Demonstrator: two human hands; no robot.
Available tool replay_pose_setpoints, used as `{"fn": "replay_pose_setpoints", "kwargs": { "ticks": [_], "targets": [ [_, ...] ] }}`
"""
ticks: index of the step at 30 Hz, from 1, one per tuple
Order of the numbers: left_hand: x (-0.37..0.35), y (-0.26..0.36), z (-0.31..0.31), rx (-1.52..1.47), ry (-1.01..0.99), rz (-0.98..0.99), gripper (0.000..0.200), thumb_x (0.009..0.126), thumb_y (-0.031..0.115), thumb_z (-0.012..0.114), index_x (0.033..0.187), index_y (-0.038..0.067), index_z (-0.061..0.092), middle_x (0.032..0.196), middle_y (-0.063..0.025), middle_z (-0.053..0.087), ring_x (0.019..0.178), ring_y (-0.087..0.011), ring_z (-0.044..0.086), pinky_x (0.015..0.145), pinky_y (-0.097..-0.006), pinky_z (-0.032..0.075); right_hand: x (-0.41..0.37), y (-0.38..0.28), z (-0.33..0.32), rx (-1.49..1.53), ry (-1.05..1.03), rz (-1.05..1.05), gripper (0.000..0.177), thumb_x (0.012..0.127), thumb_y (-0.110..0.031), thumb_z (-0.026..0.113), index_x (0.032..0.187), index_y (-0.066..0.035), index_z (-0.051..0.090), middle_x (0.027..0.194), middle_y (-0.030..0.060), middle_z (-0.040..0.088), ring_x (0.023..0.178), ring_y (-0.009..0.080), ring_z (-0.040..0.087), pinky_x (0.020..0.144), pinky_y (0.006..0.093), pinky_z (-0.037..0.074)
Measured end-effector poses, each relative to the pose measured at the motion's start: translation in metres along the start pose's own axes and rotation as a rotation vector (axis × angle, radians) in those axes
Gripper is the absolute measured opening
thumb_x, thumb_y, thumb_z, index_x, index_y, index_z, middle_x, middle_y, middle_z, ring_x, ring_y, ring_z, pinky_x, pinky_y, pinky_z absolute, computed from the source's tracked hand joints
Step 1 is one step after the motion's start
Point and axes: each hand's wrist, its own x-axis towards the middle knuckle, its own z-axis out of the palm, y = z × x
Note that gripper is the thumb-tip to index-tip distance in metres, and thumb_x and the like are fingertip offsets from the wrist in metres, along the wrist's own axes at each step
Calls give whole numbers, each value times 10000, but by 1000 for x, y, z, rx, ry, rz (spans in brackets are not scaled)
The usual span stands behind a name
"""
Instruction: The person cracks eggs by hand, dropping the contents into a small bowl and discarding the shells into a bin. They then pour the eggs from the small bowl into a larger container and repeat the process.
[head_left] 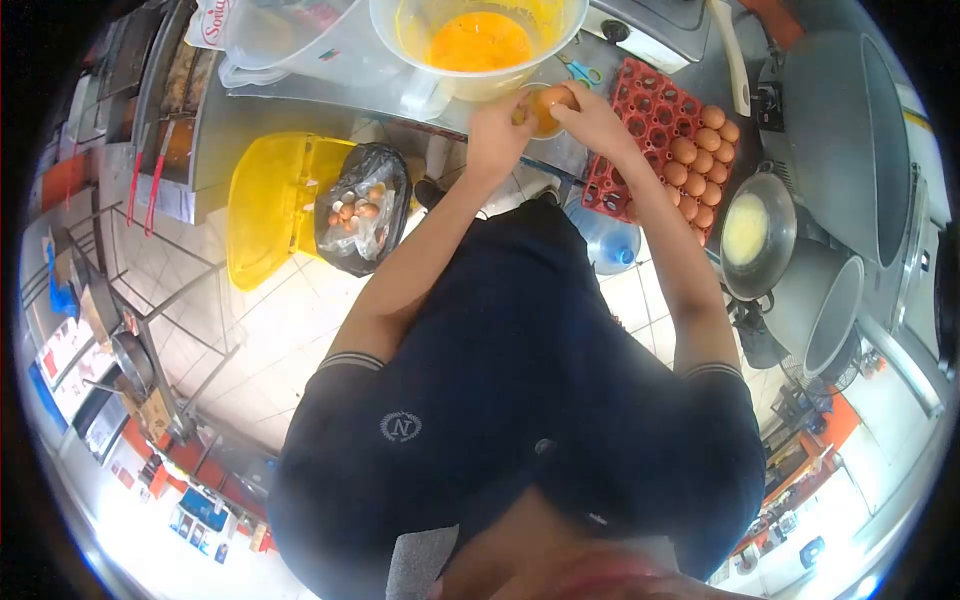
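Note:
My right hand [591, 118] has its fingers closed round a brown egg [557, 97], above a small bowl [541, 118] with yellow liquid in it. My left hand [498, 132] is closed at the small bowl's left rim. Just behind, a large clear bowl [508, 78] holds orange-yellow beaten egg [480, 42]. To the right of my hands lies a red egg tray [640, 92], with several brown eggs [697, 170] in its right part and vacant cups in its left part.
A yellow bin [265, 205] with eggshells in its bag [352, 215] stands low left. Scissors [580, 70] lie behind the tray. A pan [760, 270] with pale yellow contents is at the right, near large pots [835, 305]. A blue water bottle [608, 243] stands below the counter.

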Motion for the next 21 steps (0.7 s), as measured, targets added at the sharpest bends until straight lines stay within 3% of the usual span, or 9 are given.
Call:
{"fn": "replay_pose_setpoints", "kwargs": {
  "ticks": [3, 9, 11, 12, 14, 15, 17, 21],
  "targets": [
    [-2, 4, -10, 71, -31, -2, 408, 793, 84, 776, 1196, 27, 747, 969, -147, 763, 638, -199, 680, 672, -321, 559, -2, 0, -3, -102, 9, -43, 511, 911, -308, 637, 1319, -2, 608, 1180, 196, 713, 1087, 305, 697, 955, 379, 537],
    [-7, 14, -20, -106, 7, -122, 388, 826, 100, 766, 1206, 25, 744, 950, -113, 771, 652, -144, 676, 675, -291, 550, -6, -2, -11, -58, 39, -115, 495, 926, -276, 650, 1348, -24, 593, 1149, 160, 721, 1028, 275, 704, 894, 362, 553],
    [-8, 9, -17, -124, 20, -224, 379, 860, 120, 761, 1226, 26, 740, 963, -88, 781, 687, -87, 665, 683, -269, 540, -9, -8, -19, 198, -61, 23, 457, 948, -241, 644, 1348, -24, 599, 1037, 96, 700, 891, 179, 662, 790, 311, 541],
    [-9, 10, -18, -125, 22, -226, 379, 860, 120, 761, 1226, 26, 740, 963, -88, 781, 687, -87, 665, 683, -269, 540, -11, -13, -24, 196, -63, 23, 457, 948, -241, 644, 1348, -24, 599, 1037, 96, 700, 891, 179, 662, 790, 311, 541],
    [-11, 11, -22, -235, 37, -365, 323, 869, 192, 759, 1154, 42, 775, 891, -167, 770, 781, -191, 737, 749, -334, 566, -15, -20, -32, 324, -241, 139, 428, 961, -194, 640, 1349, -19, 604, 953, 34, 638, 800, 93, 566, 709, 266, 495],
    [-12, 8, -21, -236, 39, -369, 323, 869, 192, 759, 1154, 42, 775, 891, -167, 770, 781, -191, 737, 749, -334, 566, -17, -19, -32, 322, -244, 140, 428, 961, -194, 640, 1349, -19, 604, 953, 34, 638, 800, 93, 566, 709, 266, 495],
    [-15, 0, -18, -405, 112, -375, 332, 890, 230, 761, 1167, 46, 773, 909, -171, 779, 828, -166, 738, 781, -319, 564, -18, -14, -30, 601, -176, 204, 421, 982, -142, 626, 1388, -33, 591, 955, -11, 607, 743, 72, 528, 677, 233, 461],
    [-22, -9, -21, -439, 122, -411, 333, 897, 236, 757, 1168, 43, 773, 935, -162, 786, 863, -168, 743, 807, -311, 562, -15, -1, -30, 562, -190, 208, 385, 988, -148, 630, 1363, -59, 617, 952, -18, 599, 745, 75, 530, 678, 234, 462]
  ]
}}
